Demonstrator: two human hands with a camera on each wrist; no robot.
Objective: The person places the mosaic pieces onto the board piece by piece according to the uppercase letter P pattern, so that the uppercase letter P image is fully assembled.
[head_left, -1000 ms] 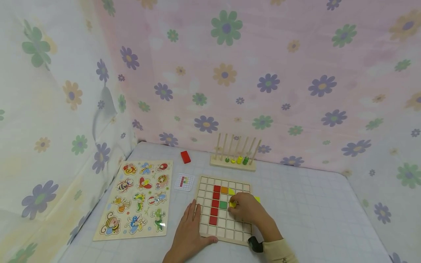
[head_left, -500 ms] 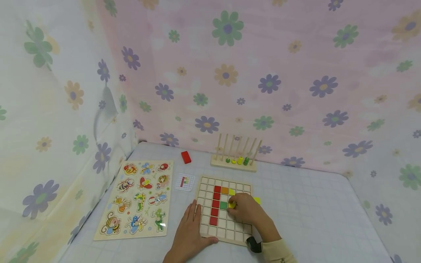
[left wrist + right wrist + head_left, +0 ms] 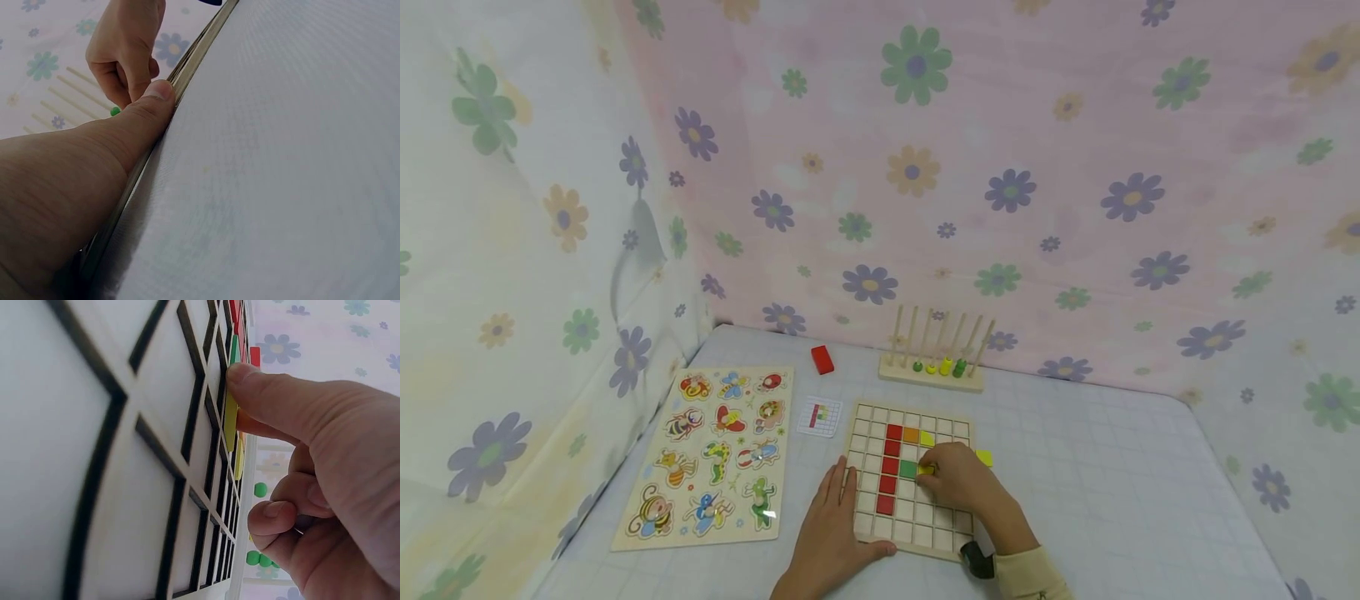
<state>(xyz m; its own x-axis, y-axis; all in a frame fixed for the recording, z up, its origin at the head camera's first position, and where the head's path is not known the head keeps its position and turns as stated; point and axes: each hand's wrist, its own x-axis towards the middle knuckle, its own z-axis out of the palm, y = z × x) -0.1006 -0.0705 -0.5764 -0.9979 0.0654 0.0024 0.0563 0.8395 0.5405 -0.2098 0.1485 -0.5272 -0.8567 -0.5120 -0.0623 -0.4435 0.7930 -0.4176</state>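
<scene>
yellow tile [image 3: 927, 471] still pinched by right hand [image 3: 958, 481], barely shifted.

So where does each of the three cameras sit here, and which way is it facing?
Head: above, facing forward and down at the grid board; both hands and a sleeve show.
Left wrist: low on the table, facing along the left hand, whose thumb touches the board's edge.
Right wrist: close over the board, facing along the right hand pinching a yellow tile.
Shared: the left wrist view also catches the right hand.
</scene>
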